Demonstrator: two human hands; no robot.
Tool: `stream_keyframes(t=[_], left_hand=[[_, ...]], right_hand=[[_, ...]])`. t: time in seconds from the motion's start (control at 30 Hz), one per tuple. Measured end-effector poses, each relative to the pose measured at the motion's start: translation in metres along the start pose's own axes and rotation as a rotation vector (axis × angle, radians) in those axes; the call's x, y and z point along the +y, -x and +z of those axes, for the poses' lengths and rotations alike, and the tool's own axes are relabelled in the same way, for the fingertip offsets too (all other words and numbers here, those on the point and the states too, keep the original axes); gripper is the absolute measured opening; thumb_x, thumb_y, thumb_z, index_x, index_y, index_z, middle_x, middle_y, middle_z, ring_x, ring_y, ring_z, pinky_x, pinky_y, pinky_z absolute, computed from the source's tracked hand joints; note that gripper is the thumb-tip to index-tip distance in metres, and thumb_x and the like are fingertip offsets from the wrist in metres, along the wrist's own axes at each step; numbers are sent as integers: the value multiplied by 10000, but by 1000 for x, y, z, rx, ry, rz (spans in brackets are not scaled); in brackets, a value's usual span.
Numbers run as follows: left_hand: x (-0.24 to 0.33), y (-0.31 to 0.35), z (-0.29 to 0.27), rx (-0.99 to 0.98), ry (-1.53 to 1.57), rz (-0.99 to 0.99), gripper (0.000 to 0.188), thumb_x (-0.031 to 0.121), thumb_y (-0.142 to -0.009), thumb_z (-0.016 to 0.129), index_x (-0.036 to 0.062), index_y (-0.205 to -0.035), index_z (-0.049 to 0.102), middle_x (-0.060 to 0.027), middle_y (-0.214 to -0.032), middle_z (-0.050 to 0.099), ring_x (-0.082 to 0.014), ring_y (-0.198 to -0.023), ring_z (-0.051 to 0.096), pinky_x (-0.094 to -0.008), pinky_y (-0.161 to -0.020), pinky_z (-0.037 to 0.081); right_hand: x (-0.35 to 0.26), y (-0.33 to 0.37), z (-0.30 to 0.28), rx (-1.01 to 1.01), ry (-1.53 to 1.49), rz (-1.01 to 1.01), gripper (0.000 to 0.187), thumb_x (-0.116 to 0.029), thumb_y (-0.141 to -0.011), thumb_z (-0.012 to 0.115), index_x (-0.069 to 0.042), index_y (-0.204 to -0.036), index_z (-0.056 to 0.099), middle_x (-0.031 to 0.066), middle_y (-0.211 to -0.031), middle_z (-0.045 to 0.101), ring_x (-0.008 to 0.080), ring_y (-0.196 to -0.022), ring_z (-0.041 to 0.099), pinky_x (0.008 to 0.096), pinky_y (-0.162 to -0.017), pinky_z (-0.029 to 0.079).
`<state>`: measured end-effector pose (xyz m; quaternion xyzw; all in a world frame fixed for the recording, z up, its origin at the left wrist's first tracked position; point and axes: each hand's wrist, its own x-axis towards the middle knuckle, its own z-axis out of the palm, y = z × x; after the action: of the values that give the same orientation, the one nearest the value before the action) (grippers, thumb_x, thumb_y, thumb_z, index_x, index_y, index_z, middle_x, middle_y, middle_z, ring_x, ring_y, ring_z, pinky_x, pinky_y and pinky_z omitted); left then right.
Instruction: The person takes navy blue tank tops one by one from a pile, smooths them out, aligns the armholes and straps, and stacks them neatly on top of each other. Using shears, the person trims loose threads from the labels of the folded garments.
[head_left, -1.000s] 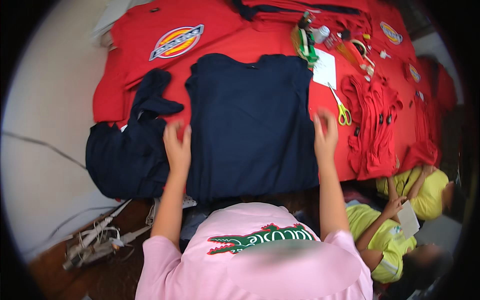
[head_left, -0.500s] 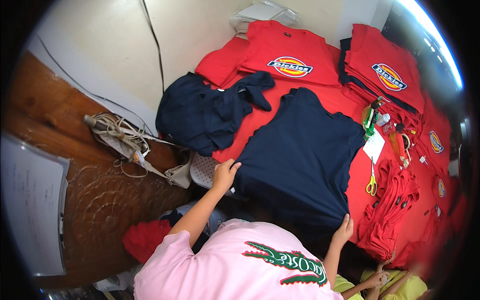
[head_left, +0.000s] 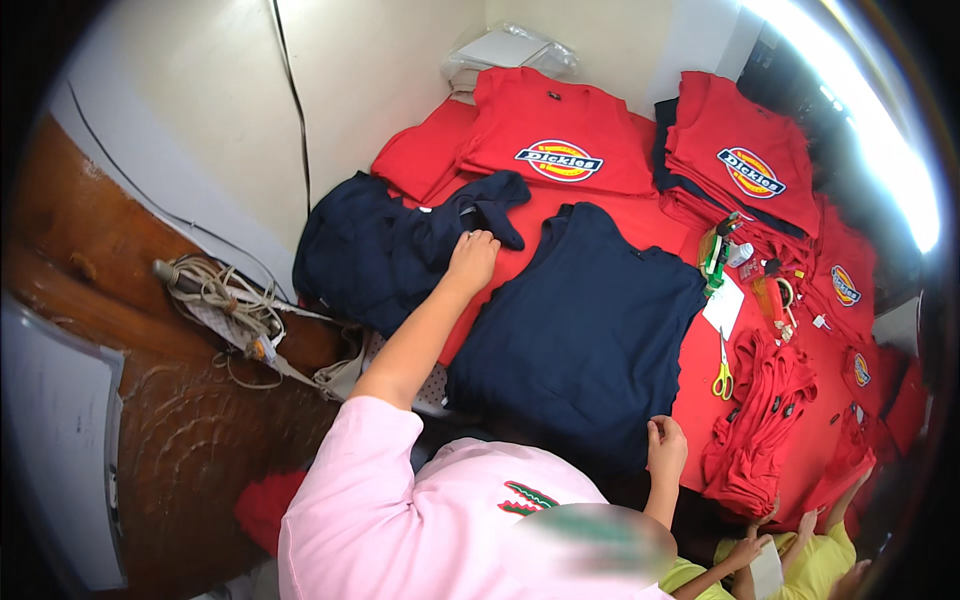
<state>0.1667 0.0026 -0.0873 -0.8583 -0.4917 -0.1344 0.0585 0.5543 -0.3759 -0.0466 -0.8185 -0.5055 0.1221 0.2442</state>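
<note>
A navy sleeveless shirt (head_left: 580,330) lies spread flat in front of me. To its left is a bunched pile of navy shirts (head_left: 365,260). My left hand (head_left: 474,262) reaches over to this pile, its fingers bent and closed at the edge of a navy shirt there. By the near right corner of the flat shirt is my right hand (head_left: 666,448), thumb and fingers drawn together. Whether any cloth is between them is too small to make out.
Stacked red shirts with a printed badge (head_left: 560,115) lie at the back, more red shirts (head_left: 735,130) at far right. Yellow-handled scissors (head_left: 723,378), a tape dispenser (head_left: 714,255) and rumpled red cloth (head_left: 760,425) are on the right. A co-worker's hands (head_left: 748,550) show at lower right.
My left hand has left the near left corner of the flat navy shirt and moved up to the bunched pile. The right hand stays near its corner; the shirt now lies slacker.
</note>
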Motion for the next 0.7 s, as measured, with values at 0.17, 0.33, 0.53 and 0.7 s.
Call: stream_keyframes(t=[0.17,0.33,0.53,0.7], left_hand=[[-57,-46,19,-433,-382,50,287,252,-1007,600,75,-1126,793,-141,-1084,800,-338,-1142,729,-613,-1278,203],[-94,-80,-73,103,590,-272,266,252,-955,707,33,-1102,733,-209,-1030,754,-374,-1008,739,-448,-863,566],[-102,-90,-286,193,1226,-40,138,154,-1060,664,38,-1079,735,42,-916,719,-38,-843,645,-236,-792,519],[-56,-61,-405,466,1023,34,175,195,-1059,683,43,-1103,757,31,-917,731,-33,-863,649,-216,-812,502]], right_hand=[[-17,3,-3,11,-174,49,161,-100,-967,712,8,-1083,741,151,-963,756,249,-852,724,364,-803,555],[13,34,-8,-40,-391,263,137,-62,-1024,661,31,-1096,731,83,-919,728,130,-833,683,277,-761,548],[-20,-15,-19,-28,-714,96,148,-47,-1047,633,40,-1117,729,81,-961,743,132,-872,696,275,-808,559],[-149,-86,-52,-127,-857,-286,181,-77,-1080,607,41,-1174,706,100,-1028,752,159,-943,720,299,-865,576]])
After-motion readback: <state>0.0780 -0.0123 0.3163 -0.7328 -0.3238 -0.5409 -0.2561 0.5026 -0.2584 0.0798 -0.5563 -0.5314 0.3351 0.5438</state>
